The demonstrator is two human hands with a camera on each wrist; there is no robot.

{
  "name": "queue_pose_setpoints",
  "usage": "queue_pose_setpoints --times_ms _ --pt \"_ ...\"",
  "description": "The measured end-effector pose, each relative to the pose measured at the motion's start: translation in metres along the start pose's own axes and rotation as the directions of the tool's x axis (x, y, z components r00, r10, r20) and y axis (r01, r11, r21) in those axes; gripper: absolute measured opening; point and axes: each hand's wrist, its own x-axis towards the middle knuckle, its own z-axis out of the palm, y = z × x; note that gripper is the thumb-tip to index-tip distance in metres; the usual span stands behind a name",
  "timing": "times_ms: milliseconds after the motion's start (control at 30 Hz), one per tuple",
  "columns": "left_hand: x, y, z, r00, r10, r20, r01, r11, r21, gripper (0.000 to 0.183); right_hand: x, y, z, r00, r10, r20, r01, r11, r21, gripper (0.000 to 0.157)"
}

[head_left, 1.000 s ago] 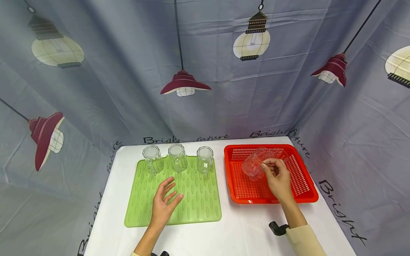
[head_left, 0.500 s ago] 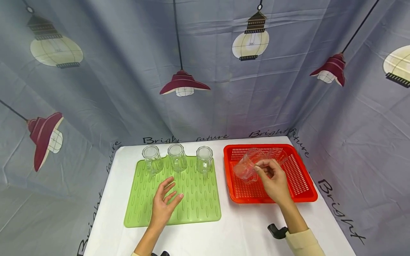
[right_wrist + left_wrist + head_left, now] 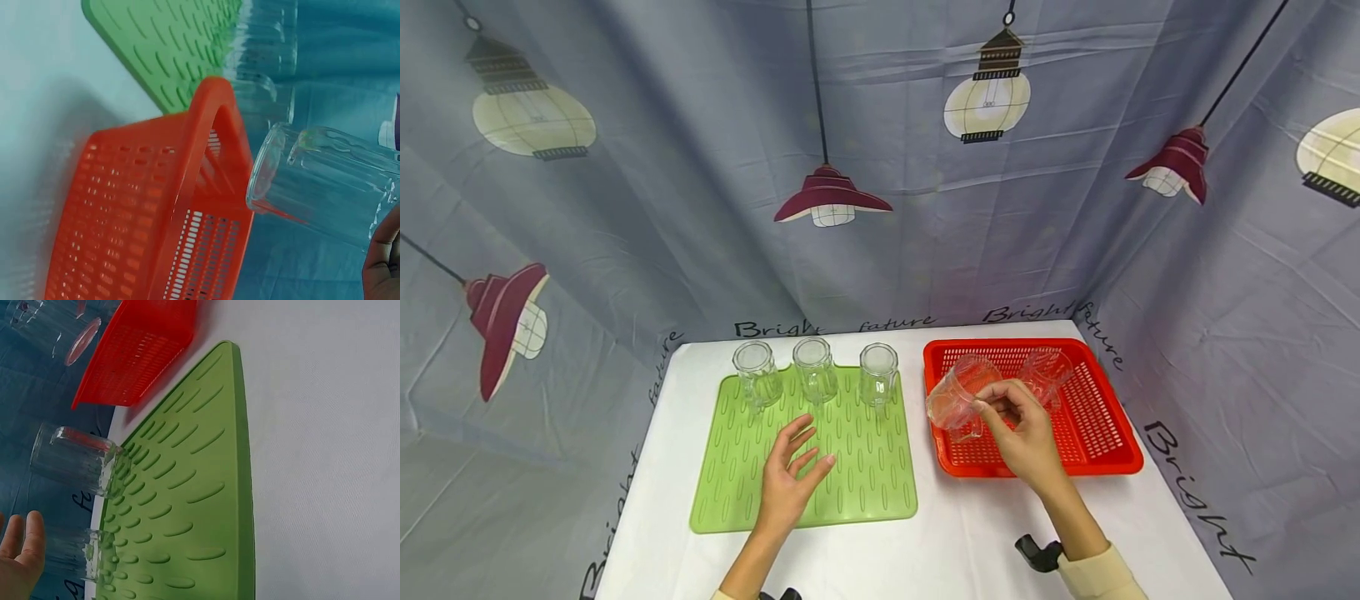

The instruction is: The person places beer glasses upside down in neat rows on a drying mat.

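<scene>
Head view: bright, even light from above/front, no hard shadows. The white surface (image 3: 970, 533) is close to blown out; only a faint soft shadow sits under the right hand (image 3: 1022, 433). Wide-angle lens: the curtain (image 3: 625, 208) bows outward toward the edges w/ its printed lamps stretched. Centre is sharp. The clear glass (image 3: 955, 404) in that hand reads low-contrast vs. the red basket (image 3: 1097, 454), w/ small highlights on its rim.

Left wrist view: sharp on the green mat (image 3: 194, 487); surface pale, nearly featureless.

Right wrist view: soft overall, bluish cast, basket edge (image 3: 200, 187) blurred up close; red tint shows inside the glass (image 3: 325, 184).
</scene>
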Motion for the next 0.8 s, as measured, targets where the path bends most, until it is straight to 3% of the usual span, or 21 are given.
queue_pose_setpoints --times_ms 300,800 --pt "-0.001 -0.001 0.003 1.000 0.005 0.015 -0.006 1.000 0.010 0.078 -0.008 -0.007 0.013 0.999 0.021 0.048 -0.023 0.999 0.049 0.013" --pt "-0.007 -0.002 0.020 0.994 0.037 0.098 -0.036 0.999 -0.013 0.079 -0.019 -0.017 0.032 0.991 0.027 0.134 -0.049 0.985 0.168 0.015"
